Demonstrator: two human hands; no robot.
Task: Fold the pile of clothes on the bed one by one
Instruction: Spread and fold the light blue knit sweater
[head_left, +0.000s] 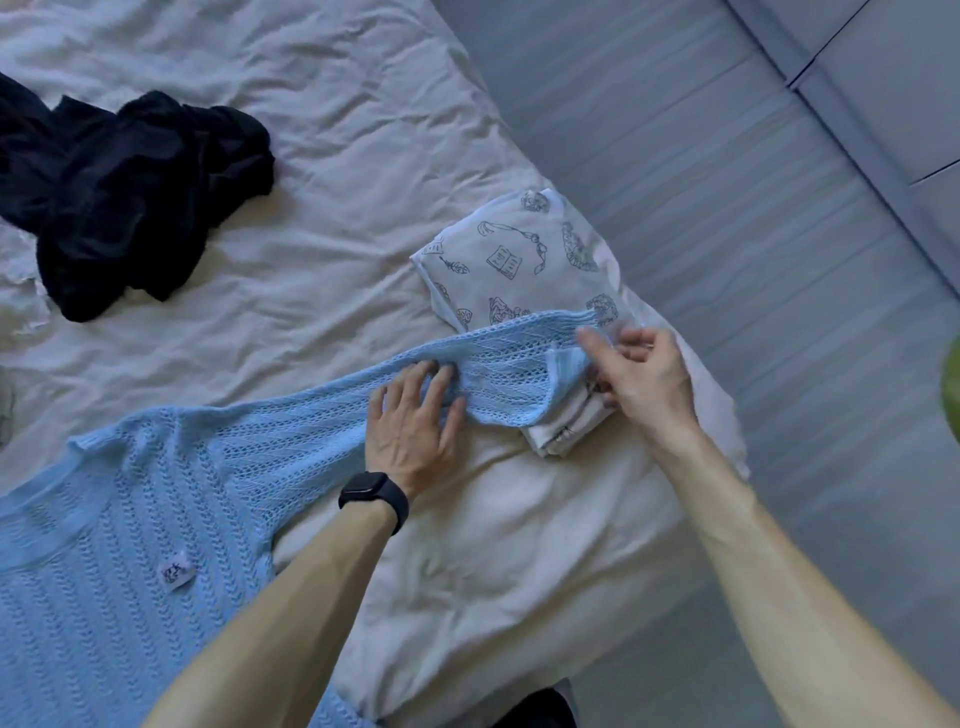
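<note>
Pose, left hand (410, 431): palm down, fingers straight and spread, pressing sleeve (509, 358) of blue knit sweater (130, 493) | right hand (644, 384): fingers curled, pinching sleeve's cuff end over folded printed shirt (514, 254) | sweater spread on bed (337, 234), near left | black clothes (130, 197) crumpled far left

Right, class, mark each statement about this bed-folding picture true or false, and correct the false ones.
1. The left hand presses flat on the sleeve of the blue sweater. True.
2. The black clothes are neatly folded. False: they lie in a crumpled heap.
3. The right hand pinches the sleeve's cuff. True.
4. The watch sits on the right wrist. False: it is on the left wrist.
</note>
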